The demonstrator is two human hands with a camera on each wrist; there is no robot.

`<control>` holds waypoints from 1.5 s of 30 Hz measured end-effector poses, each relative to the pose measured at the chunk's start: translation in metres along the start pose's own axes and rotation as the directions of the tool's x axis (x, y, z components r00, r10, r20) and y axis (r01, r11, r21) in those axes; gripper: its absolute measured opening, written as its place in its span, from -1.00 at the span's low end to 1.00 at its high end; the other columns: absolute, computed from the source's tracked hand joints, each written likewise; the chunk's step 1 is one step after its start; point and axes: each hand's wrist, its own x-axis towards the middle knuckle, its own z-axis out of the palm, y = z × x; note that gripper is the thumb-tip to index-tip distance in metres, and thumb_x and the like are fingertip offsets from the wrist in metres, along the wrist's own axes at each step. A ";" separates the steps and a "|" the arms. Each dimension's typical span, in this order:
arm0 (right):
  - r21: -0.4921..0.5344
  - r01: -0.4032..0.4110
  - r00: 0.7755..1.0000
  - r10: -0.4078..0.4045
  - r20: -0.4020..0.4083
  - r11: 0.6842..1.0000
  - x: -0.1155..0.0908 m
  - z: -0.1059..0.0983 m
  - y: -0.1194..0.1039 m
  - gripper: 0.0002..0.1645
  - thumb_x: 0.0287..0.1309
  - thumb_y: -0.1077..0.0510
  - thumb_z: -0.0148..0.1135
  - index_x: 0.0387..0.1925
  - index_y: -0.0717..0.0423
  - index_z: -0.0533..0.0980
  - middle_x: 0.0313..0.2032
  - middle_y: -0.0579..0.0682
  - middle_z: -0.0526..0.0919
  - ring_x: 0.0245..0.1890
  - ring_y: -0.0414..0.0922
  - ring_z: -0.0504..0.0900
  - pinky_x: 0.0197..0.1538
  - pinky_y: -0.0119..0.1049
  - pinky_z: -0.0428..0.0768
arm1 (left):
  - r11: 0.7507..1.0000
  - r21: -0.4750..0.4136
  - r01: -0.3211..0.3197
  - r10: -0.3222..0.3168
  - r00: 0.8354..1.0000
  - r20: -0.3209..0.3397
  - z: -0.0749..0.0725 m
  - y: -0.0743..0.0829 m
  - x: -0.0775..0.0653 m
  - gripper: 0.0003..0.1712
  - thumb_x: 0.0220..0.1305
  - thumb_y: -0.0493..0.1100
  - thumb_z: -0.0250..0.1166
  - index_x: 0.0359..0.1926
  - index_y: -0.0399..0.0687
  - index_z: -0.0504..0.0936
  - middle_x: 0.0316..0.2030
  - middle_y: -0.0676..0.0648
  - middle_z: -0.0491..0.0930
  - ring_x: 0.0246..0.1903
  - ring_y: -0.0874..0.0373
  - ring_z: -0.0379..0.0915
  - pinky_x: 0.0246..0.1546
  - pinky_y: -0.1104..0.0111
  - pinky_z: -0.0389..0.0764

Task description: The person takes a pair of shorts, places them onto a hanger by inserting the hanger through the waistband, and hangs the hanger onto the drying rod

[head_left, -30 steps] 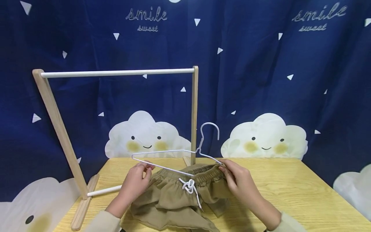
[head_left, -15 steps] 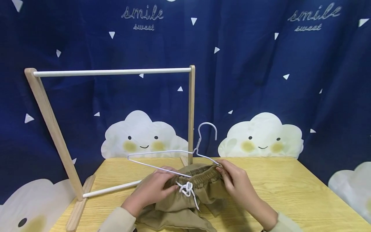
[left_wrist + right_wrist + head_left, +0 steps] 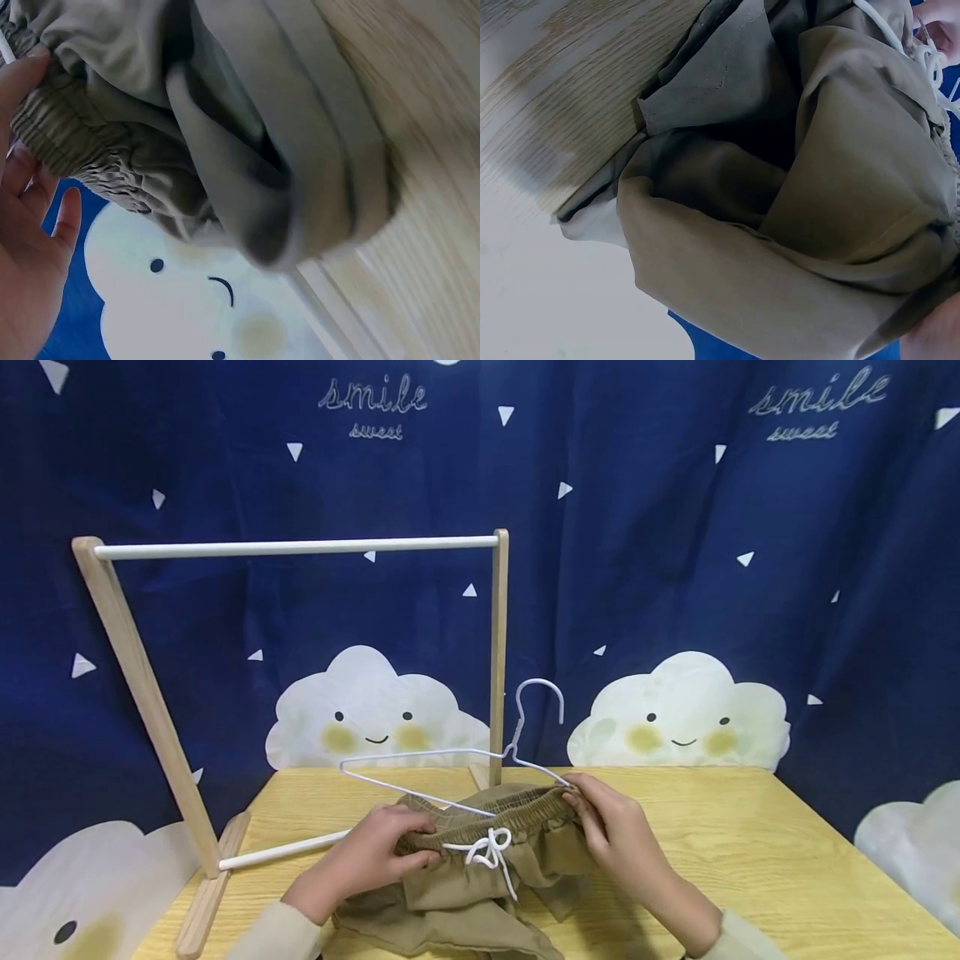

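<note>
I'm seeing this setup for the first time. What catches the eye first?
Khaki shorts at the table's near middle, both hands gripping the elastic waistband: left hand, right hand. A white wire hanger sits at the waistband, and a bare wooden rack stands behind on the left.

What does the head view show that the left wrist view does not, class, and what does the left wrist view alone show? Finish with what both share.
Only the head view shows the white wire hanger, the wooden rack, the white drawstring bow and the right hand pinching the waistband's right end. Only the left wrist view shows the folded khaki layers bunched beneath the waistband, close up, against the table's edge. Both show the khaki shorts, the left hand gripping the gathered elastic waistband, the wooden table and a smiling cloud on the blue backdrop.
</note>
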 end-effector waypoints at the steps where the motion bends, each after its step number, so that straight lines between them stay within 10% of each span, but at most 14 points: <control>1: 0.000 0.002 1.000 -0.002 0.001 1.000 0.000 0.000 0.000 -0.65 0.11 0.49 0.35 -0.10 0.13 0.63 -0.20 -0.12 0.74 -0.27 -0.27 0.68 -0.15 -0.48 0.60 | 1.000 0.024 0.011 -0.011 1.000 0.002 -0.001 -0.002 -0.002 -0.79 0.16 -0.04 0.53 -0.27 0.07 0.66 -0.36 0.18 0.67 -0.32 0.30 0.56 -0.17 0.20 0.57; 10: 0.012 -0.003 1.000 0.003 0.005 1.000 -0.004 -0.003 0.006 -0.61 0.11 0.50 0.34 -0.06 0.10 0.63 -0.22 -0.10 0.74 -0.31 -0.28 0.64 -0.21 -0.51 0.57 | 0.959 0.225 0.172 -0.175 0.985 -0.005 -0.018 -0.022 -0.023 -0.78 0.15 0.05 0.51 -0.33 0.10 0.68 -0.34 0.16 0.67 -0.27 0.22 0.55 -0.19 0.15 0.48; 19: -0.021 0.039 0.999 -0.038 0.026 0.999 -0.006 -0.002 0.007 -0.58 0.04 0.48 0.40 -0.06 0.11 0.64 -0.24 -0.13 0.73 -0.32 -0.29 0.67 -0.20 -0.46 0.62 | 0.971 0.212 0.112 -0.057 0.966 -0.252 -0.037 -0.038 -0.034 -0.66 -0.12 -0.11 0.61 -0.34 -0.01 0.63 -0.38 0.12 0.62 -0.34 0.21 0.54 -0.39 0.21 0.53; 31: -0.109 0.060 0.996 -0.052 0.068 0.992 -0.011 0.004 0.004 -0.60 0.02 0.39 0.45 -0.09 0.03 0.64 -0.35 -0.22 0.69 -0.43 -0.40 0.58 -0.38 -0.40 0.60 | 0.947 0.292 0.132 -0.040 0.953 -0.301 -0.047 -0.037 -0.041 -0.64 -0.14 -0.16 0.58 -0.37 -0.04 0.54 -0.32 0.05 0.65 -0.21 0.05 0.60 -0.09 0.01 0.53; 38: -0.119 0.035 0.997 -0.027 0.072 0.992 -0.008 0.005 0.004 -0.66 0.06 0.36 0.45 -0.13 0.00 0.64 -0.37 -0.24 0.68 -0.47 -0.43 0.52 -0.41 -0.42 0.55 | 0.920 0.340 0.194 -0.068 0.934 -0.351 -0.049 -0.030 -0.039 -0.60 -0.13 -0.21 0.58 -0.36 -0.12 0.50 -0.19 -0.11 0.58 -0.16 -0.10 0.51 -0.24 0.01 0.51; 45: -0.138 0.060 0.996 -0.051 0.068 0.989 -0.006 0.004 0.001 -0.66 0.05 0.36 0.45 -0.13 0.03 0.64 -0.36 -0.21 0.70 -0.46 -0.39 0.57 -0.42 -0.38 0.59 | 0.938 0.148 0.313 -0.239 0.895 -0.377 -0.048 -0.025 -0.036 -0.59 0.04 -0.36 0.53 -0.29 -0.11 0.40 -0.49 0.08 0.40 -0.54 0.29 0.26 -0.53 0.37 0.41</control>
